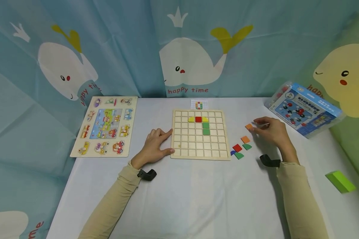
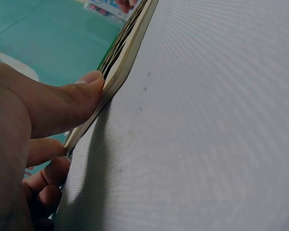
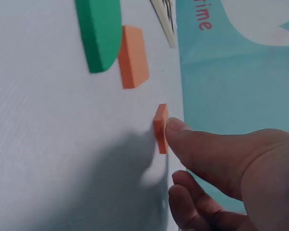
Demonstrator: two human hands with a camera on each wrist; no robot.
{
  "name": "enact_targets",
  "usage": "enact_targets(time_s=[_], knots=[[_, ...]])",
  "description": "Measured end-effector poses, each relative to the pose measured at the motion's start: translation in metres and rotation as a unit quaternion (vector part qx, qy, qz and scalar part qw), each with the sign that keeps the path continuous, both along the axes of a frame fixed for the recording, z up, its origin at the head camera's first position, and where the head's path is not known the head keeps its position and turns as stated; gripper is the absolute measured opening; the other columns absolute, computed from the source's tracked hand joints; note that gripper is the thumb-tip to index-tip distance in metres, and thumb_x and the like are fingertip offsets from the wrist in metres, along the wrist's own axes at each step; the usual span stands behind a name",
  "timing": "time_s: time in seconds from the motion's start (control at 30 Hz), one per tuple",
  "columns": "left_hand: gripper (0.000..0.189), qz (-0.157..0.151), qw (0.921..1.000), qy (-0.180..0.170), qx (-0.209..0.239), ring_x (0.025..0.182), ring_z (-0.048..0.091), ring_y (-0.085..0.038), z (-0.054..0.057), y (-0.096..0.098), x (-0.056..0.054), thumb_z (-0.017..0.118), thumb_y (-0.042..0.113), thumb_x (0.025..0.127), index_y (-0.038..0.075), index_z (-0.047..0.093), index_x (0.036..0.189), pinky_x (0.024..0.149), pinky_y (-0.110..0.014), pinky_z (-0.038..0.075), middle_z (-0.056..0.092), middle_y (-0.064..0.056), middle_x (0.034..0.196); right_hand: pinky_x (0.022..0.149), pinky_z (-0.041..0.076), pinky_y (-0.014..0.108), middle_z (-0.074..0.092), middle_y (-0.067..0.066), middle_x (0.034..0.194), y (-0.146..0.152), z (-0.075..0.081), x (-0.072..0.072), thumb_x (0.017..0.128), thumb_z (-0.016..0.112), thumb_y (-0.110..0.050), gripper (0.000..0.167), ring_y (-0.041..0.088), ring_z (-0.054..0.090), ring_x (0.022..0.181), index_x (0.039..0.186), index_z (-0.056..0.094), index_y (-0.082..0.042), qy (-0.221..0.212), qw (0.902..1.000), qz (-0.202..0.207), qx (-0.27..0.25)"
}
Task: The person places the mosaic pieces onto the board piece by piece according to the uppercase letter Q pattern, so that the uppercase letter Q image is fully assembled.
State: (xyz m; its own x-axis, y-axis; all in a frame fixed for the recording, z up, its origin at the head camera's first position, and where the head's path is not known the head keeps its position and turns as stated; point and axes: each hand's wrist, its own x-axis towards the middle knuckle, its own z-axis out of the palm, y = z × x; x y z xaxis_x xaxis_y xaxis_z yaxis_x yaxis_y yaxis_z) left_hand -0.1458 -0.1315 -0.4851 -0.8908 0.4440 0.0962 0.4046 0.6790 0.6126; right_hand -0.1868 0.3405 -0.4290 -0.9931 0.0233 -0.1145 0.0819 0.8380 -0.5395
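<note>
A wooden grid board (image 1: 186, 146) lies on the table with a red square (image 1: 198, 119), yellow quarter-round pieces (image 1: 191, 119) and green squares (image 1: 206, 125) in its cells. Thumb and index finger of my left hand (image 1: 153, 146) are spread apart and touch the board's left edge. Over an orange square (image 1: 248, 126), right of the board, is my right hand (image 1: 270, 130). Its thumb touches that square in the right wrist view, with the visible fingers apart from it. Nearby lie another orange square (image 1: 245, 139), a red square (image 1: 237, 148), green quarter-round pieces (image 1: 247, 146) and a partly hidden blue piece (image 1: 232, 152).
A small pattern card (image 1: 199, 105) lies behind the board. At left is a wooden picture puzzle (image 1: 106, 126). A boxed molecule set (image 1: 305, 109) stands back right, and a green block (image 1: 340, 181) lies front right. A whale-print curtain (image 1: 122, 49) closes off the back.
</note>
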Motion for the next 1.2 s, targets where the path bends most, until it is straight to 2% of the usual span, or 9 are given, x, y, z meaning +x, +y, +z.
enact_targets(time_s=[0.23,0.53,0.67,0.9,1.03,1.2], knots=[[0.083,0.002,1.0,-0.002,-0.003,0.097,0.035,-0.022,-0.001,0.0,0.0,0.083,0.033,0.092,0.007,0.044,0.162,0.09,-0.041,0.028,0.05,-0.009,0.111,0.097,0.051,0.057,0.058,0.031,0.134,0.001,-0.005,-0.002,0.103,0.071,-0.026,0.051,0.047,0.055,0.117,0.142,0.058,0.004,-0.023,0.9997,-0.008,-0.001],[0.083,-0.001,0.9999,0.011,-0.002,0.096,0.036,-0.023,-0.001,0.0,0.0,0.083,0.034,0.092,0.006,0.046,0.16,0.09,-0.04,0.028,0.051,-0.009,0.111,0.102,0.049,0.063,0.054,0.032,0.139,0.0,-0.008,-0.004,0.104,0.069,-0.027,0.052,0.049,0.053,0.12,0.148,0.056,-0.001,-0.036,0.9991,0.022,-0.008],[0.084,-0.001,0.9999,0.016,-0.005,0.095,0.036,-0.023,-0.002,-0.001,0.0,0.084,0.034,0.091,0.006,0.046,0.16,0.089,-0.04,0.029,0.051,-0.009,0.111,0.104,0.049,0.064,0.054,0.032,0.14,-0.003,-0.008,-0.007,0.104,0.069,-0.026,0.05,0.049,0.054,0.121,0.144,0.057,0.0,-0.044,0.9986,0.029,-0.009],[0.085,-0.002,0.9999,0.012,-0.005,0.097,0.037,-0.024,-0.003,-0.001,-0.001,0.084,0.034,0.091,0.007,0.045,0.161,0.091,-0.041,0.029,0.051,-0.01,0.113,0.097,0.052,0.057,0.057,0.029,0.127,-0.009,-0.006,-0.006,0.102,0.071,-0.023,0.046,0.045,0.055,0.111,0.135,0.055,0.005,-0.046,0.9987,0.019,-0.008],[0.085,-0.002,0.9999,0.013,-0.011,0.097,0.037,-0.023,-0.005,-0.001,-0.001,0.084,0.035,0.091,0.008,0.045,0.161,0.092,-0.041,0.03,0.051,-0.01,0.113,0.092,0.053,0.05,0.06,0.028,0.119,-0.01,-0.008,-0.005,0.102,0.07,-0.018,0.035,0.042,0.057,0.106,0.126,0.057,0.004,-0.02,0.9994,0.024,-0.011],[0.084,-0.002,0.9999,0.013,-0.009,0.097,0.037,-0.023,-0.005,-0.001,-0.001,0.083,0.035,0.091,0.008,0.045,0.161,0.092,-0.042,0.03,0.052,-0.01,0.115,0.079,0.05,0.034,0.065,0.026,0.11,-0.012,-0.01,-0.004,0.102,0.071,-0.02,0.03,0.036,0.059,0.095,0.118,0.061,0.003,0.014,0.9993,0.035,-0.005]])
